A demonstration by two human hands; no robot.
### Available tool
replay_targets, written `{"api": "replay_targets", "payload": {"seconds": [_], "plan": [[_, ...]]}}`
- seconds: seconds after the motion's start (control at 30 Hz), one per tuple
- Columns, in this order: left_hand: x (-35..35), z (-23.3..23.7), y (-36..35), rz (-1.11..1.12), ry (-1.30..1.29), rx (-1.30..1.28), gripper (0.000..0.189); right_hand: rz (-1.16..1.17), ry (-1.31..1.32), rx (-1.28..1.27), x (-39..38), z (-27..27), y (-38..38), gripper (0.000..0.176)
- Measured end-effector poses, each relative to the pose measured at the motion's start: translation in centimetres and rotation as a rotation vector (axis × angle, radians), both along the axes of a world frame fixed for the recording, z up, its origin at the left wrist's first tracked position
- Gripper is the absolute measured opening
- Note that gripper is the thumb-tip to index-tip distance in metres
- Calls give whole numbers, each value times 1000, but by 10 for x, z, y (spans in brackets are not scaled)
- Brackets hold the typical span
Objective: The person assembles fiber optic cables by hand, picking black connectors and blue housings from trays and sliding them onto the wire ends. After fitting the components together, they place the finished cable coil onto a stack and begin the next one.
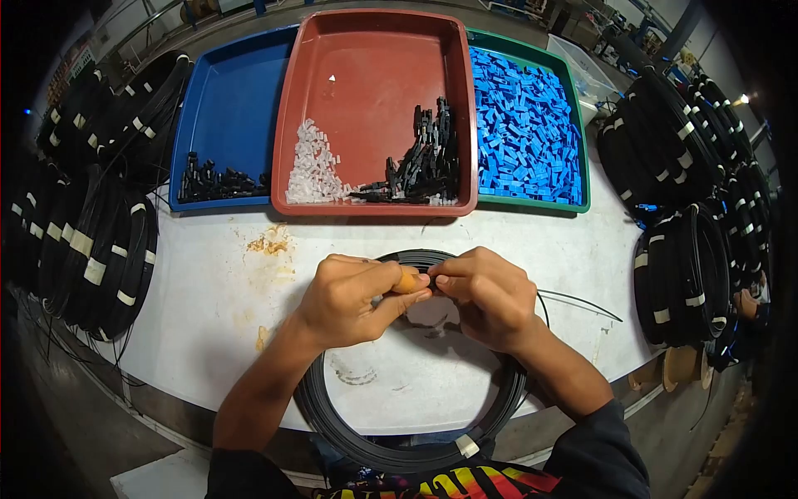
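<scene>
Left hand (349, 301) and right hand (489, 295) meet in front, fingers (397, 303) pinched closed.

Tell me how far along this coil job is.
Done, apparently: taped black coil bundles stacked on both sides. In hand: left hand and right hand pinch the end of a flat black cable coil on the white table; any fitting on it is hidden. Left, probably: black plastic connectors and white pieces wait in the red tray.

Trays (374, 83) behind cable coil (399, 453), bundles (100, 241) left and right
</scene>
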State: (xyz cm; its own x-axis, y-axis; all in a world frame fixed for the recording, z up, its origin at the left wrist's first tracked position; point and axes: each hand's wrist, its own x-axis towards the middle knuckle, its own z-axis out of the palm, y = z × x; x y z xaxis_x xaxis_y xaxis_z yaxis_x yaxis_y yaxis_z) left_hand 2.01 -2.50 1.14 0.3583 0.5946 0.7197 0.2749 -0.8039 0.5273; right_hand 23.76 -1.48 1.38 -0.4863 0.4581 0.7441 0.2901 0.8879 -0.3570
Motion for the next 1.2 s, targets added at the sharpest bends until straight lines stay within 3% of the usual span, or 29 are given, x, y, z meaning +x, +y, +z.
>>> {"api": "replay_targets", "payload": {"seconds": [0.1, 0.13, 0.17, 0.2, 0.33, 0.43, 0.5, 0.63, 0.7, 0.9, 1.13, 1.2], "plan": [[1, 2, -2, -32, -48, -128, 14, -3, -85, 31, 1, 10, -4, 28], [0, 6, -2, 1, 148, 121, 13, -6, -84, 32, 2, 8, -4, 28], [0, 8, -1, 33, 344, 372, 12, 27, -2, -231, 3, 3, -3, 27], [4, 6, 0, 44, 350, 481, 11, 60, 82, -496, 3, -2, -2, 27], [-1, 5, 1, 25, 350, 528, 11, 129, 174, -639, 0, -10, -1, 26], [-3, 2, 4, 30, 274, 399, 13, 56, 167, -567, -3, -3, -2, 28], [-3, -3, 2, 26, 138, 207, 14, 10, 95, -263, -4, 0, -2, 31], [0, 5, 0, 5, 5, 85, 16, -17, 77, -69, -2, -2, 1, 35], [-1, 8, -3, -20, -29, -80, 13, -72, 61, 110, -1, -1, 1, 34], [1, 8, -7, -88, -177, -452, 11, -112, -3, 274, 0, 3, 1, 22], [2, 11, -8, -100, -184, -530, 10, -70, 24, 285, -3, 5, -1, 22], [2, 11, -5, -72, -72, -321, 10, -7, 3, 212, -1, 6, -2, 23]]}}
